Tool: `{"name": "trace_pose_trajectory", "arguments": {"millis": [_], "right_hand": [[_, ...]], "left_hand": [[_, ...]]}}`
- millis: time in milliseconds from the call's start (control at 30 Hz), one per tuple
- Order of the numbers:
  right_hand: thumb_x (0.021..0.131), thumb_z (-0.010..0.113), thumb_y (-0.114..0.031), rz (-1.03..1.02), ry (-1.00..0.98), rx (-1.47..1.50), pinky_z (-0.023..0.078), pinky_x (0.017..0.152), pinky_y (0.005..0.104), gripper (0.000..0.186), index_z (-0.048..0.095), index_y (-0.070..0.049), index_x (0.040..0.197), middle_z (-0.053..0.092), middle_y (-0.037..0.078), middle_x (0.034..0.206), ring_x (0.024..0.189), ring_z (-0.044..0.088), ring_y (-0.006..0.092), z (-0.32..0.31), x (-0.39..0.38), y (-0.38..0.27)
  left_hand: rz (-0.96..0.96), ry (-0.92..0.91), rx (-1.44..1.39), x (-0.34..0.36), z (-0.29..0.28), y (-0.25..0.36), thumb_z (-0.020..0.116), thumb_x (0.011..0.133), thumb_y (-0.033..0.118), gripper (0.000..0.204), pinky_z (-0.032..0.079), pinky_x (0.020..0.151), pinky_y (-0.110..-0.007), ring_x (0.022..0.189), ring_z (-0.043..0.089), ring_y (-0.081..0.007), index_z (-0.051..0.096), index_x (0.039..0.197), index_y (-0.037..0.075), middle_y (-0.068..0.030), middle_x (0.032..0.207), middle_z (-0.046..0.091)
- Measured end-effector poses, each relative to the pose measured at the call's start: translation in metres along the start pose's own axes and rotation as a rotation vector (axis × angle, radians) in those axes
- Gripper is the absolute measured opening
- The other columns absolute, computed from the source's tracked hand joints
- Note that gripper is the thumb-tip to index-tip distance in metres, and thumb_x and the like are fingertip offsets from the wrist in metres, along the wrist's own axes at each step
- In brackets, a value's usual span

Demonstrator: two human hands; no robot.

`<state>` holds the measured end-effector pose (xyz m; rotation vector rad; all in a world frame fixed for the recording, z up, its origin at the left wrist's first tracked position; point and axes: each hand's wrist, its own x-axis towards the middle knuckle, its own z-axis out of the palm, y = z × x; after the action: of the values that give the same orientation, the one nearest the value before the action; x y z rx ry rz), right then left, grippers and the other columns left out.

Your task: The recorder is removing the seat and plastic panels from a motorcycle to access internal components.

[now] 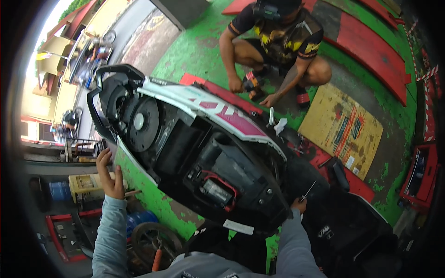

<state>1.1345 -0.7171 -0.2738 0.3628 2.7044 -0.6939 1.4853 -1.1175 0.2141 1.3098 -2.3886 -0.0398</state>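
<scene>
A scooter (227, 116) with its seat off lies across the middle, showing the black storage well (241, 162) and a battery (217, 192) with red cables. On its left, near the rear side panel, my left hand (111, 180) is raised with the fingers apart and nothing in them. At the front end of the well, my right hand (299, 205) is closed round a thin, shiny metal shaft, apparently a screwdriver (309, 190); its handle is hidden in the fist. The fuel cap (138, 121) sits in the rear section by the black grab rail (94, 103).
A co-worker (282, 41) crouches on the far side, beside an orange and black cordless drill (252, 85). Yellow cardboard (345, 127) lies on the green floor. A red tool cabinet (419, 173) stands at right. A wheel (155, 243) and blue jug (139, 220) are at lower left.
</scene>
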Motion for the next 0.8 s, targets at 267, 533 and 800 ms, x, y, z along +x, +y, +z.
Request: {"name": "trace_pose_trajectory", "arguments": {"millis": [267, 533, 800], "right_hand": [[0.087, 0.067, -0.011, -0.084, -0.132, 0.478, 0.045, 0.053, 0.028, 0.016, 0.057, -0.004, 0.097, 0.069, 0.009, 0.09, 0.067, 0.059, 0.0137, -0.044, 0.008, -0.041], [0.09, 0.064, -0.003, -0.481, -0.143, 0.767, 0.042, 0.05, 0.0202, 0.012, 0.057, -0.003, 0.1, 0.07, 0.011, 0.089, 0.059, 0.055, 0.0076, -0.241, -0.078, -0.236], [0.08, 0.075, -0.001, -0.541, -1.031, 0.41, 0.041, 0.052, 0.0211, 0.012, 0.068, 0.0, 0.09, 0.066, 0.002, 0.075, 0.058, 0.054, 0.0049, -0.255, -0.211, -0.3]], "left_hand": [[0.261, -0.551, -0.396, 0.007, 0.066, 0.101, 0.072, 0.076, 0.008, 0.024, 0.047, 0.082, -0.042, 0.091, 0.06, -0.0333, 0.066, 0.099, 0.004, -0.0142, 0.096, 0.064], [0.023, -0.885, -0.823, -0.011, 0.135, 0.126, 0.069, 0.086, 0.012, 0.019, 0.054, 0.075, -0.034, 0.084, 0.068, -0.0256, 0.067, 0.103, 0.004, -0.0113, 0.095, 0.069], [0.234, -1.287, -0.204, -0.025, 0.145, 0.132, 0.064, 0.086, 0.024, 0.025, 0.053, 0.084, -0.044, 0.094, 0.067, -0.0355, 0.07, 0.102, 0.006, -0.0176, 0.096, 0.07]]}}
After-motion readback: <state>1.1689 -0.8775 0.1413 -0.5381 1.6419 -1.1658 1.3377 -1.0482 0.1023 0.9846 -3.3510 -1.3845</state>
